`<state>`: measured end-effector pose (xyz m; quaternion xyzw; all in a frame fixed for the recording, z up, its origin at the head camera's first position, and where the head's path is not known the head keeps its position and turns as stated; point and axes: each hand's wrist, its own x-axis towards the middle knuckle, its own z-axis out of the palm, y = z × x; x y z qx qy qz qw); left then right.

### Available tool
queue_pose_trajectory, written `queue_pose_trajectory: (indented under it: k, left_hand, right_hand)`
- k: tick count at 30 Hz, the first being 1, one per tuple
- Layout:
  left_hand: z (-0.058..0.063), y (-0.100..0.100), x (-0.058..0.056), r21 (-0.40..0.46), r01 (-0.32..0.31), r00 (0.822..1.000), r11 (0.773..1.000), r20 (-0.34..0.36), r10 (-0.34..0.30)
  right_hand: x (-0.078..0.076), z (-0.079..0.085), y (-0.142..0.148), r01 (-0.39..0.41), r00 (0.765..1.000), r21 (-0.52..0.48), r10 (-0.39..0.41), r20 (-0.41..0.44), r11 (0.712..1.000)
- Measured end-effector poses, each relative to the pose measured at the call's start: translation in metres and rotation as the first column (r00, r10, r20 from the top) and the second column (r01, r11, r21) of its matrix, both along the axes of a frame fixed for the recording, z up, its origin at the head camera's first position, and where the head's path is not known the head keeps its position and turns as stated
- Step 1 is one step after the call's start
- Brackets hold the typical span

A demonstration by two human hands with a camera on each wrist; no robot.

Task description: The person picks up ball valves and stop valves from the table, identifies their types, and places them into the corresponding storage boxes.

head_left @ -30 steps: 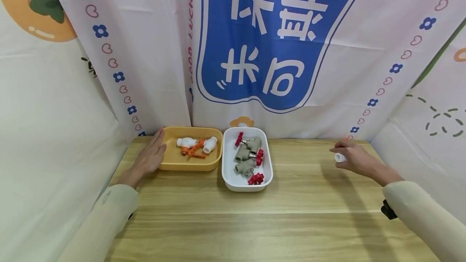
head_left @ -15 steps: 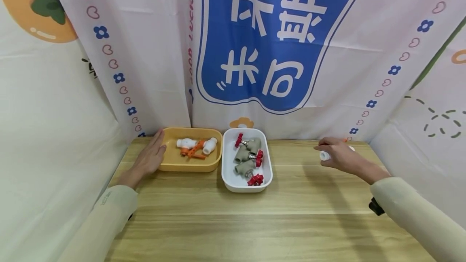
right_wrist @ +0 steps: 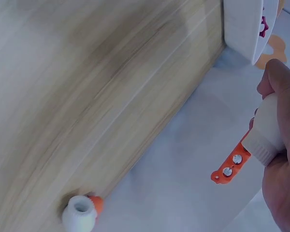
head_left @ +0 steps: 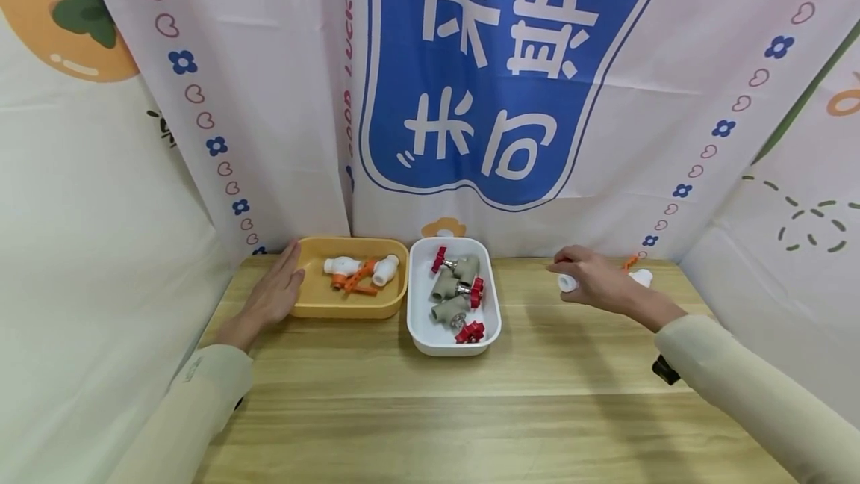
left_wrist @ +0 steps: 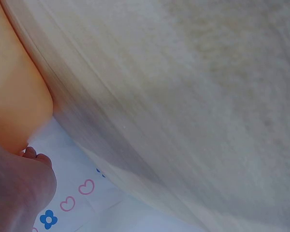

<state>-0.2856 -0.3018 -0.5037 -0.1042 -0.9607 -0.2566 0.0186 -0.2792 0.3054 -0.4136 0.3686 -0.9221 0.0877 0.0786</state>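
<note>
My right hand (head_left: 596, 281) grips a white plastic ball valve (head_left: 567, 283) above the right part of the table. In the right wrist view the same ball valve (right_wrist: 265, 126) shows its ribbed end, and its orange lever (right_wrist: 231, 164) sticks out past the fingers. My left hand (head_left: 274, 291) rests with straight fingers along the left wall of a yellow tray (head_left: 349, 311). Inside that tray lie two white ball valves (head_left: 385, 270) with orange levers. Only part of the left hand (left_wrist: 19, 188) shows in the left wrist view, beside the tray's wall (left_wrist: 19, 82).
Touching the yellow tray on its right is a white tray (head_left: 453, 349) with three grey-green valves (head_left: 452, 311) that have red handwheels. Another white ball valve (head_left: 641, 277) with an orange lever stands near the table's back right. Printed cloth (head_left: 295, 133) hangs behind and at both sides.
My right hand has moved left over the table with the ball valve, uncovering the other valve at the back right. The left hand has stayed at the yellow tray.
</note>
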Motion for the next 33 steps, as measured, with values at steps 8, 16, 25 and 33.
queue_pose_trajectory:
  k: [8, 16, 25, 33]
  left_hand:
    - [-0.001, -0.001, 0.001, 0.001, -0.002, 1.000, 1.000, 0.015, 0.002]
    - [-0.001, -0.002, -0.001, 0.000, 0.005, 1.000, 1.000, 0.023, -0.005]
    - [0.000, -0.002, 0.000, -0.004, -0.002, 1.000, 1.000, 0.025, 0.002]
    - [0.000, -0.002, -0.001, -0.014, 0.000, 1.000, 1.000, 0.028, 0.000]
  right_hand:
    - [-0.003, 0.005, -0.027, -0.063, 0.998, -0.019, 0.063, -0.003, 0.998]
    - [-0.006, 0.016, -0.057, -0.127, 0.992, -0.018, 0.127, -0.016, 0.992]
    - [-0.015, 0.028, -0.097, -0.175, 0.985, 0.000, 0.175, -0.010, 0.985]
    - [-0.022, 0.036, -0.136, -0.249, 0.969, 0.034, 0.249, -0.002, 0.968]
